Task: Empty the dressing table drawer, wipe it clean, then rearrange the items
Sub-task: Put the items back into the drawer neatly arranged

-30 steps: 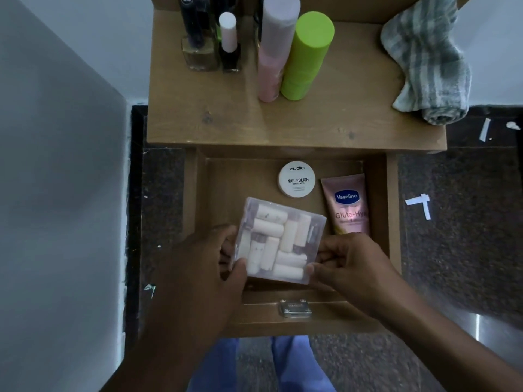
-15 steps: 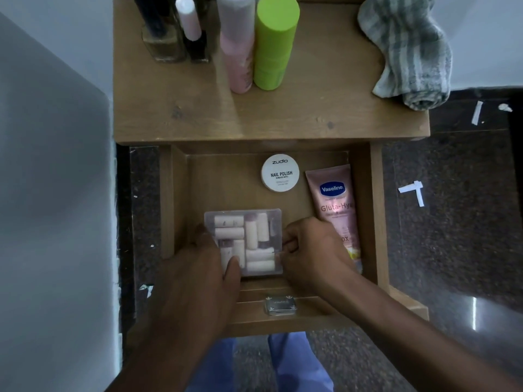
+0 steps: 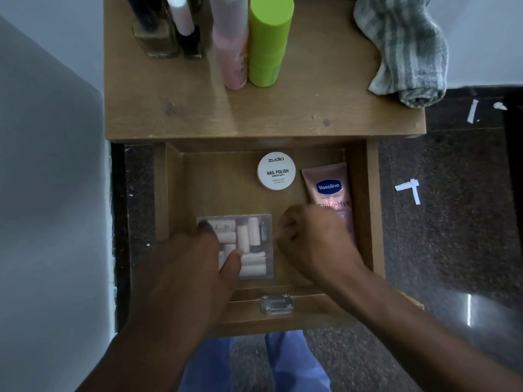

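Lowered into drawer, clear box under left fingers; right hand seemingly curled empty beside Vaseline tube.

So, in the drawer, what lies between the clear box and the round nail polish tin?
Nothing. In the head view, only bare drawer floor lies between the clear box and the tin. The Vaseline tube lies to the tin's right.
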Demonstrator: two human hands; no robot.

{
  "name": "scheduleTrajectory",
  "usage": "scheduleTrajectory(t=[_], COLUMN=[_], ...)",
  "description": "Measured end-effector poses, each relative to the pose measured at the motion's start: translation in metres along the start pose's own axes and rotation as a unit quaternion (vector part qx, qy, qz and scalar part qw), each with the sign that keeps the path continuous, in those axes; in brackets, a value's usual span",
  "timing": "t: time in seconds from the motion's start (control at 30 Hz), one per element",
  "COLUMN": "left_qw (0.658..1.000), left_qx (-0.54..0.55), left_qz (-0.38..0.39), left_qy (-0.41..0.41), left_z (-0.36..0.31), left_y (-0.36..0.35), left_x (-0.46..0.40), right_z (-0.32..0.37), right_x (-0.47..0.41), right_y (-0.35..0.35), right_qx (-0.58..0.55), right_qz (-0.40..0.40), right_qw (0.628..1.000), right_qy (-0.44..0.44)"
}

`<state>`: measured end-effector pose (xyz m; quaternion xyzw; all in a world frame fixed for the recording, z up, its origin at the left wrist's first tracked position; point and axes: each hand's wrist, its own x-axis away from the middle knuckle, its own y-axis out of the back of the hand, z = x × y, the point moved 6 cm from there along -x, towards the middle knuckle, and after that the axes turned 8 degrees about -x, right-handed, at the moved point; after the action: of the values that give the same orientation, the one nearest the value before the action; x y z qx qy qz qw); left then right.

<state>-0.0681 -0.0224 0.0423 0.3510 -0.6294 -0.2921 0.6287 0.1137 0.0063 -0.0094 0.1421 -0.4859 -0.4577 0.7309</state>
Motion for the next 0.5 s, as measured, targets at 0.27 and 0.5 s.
scheduleTrajectory(t=[0.27, 0.5], left_qw=[0.990, 0.987], left_qx=[-0.007, -0.033], left_qz=[-0.106, -0.133], left_qy=[-0.090, -0.088], left_z=[-0.043, -0.058], left_y=[-0.003, -0.017], left_x=[-0.035, -0.053], right_z=[0.028, 0.034], right_x=[-0.035, -0.056], right_y=[0.043, 0.029], right_qx=[0.071, 0.126], right_qz=[-0.126, -0.132], right_qw=[0.976, 0.964], right_qy=[0.161, 0.194])
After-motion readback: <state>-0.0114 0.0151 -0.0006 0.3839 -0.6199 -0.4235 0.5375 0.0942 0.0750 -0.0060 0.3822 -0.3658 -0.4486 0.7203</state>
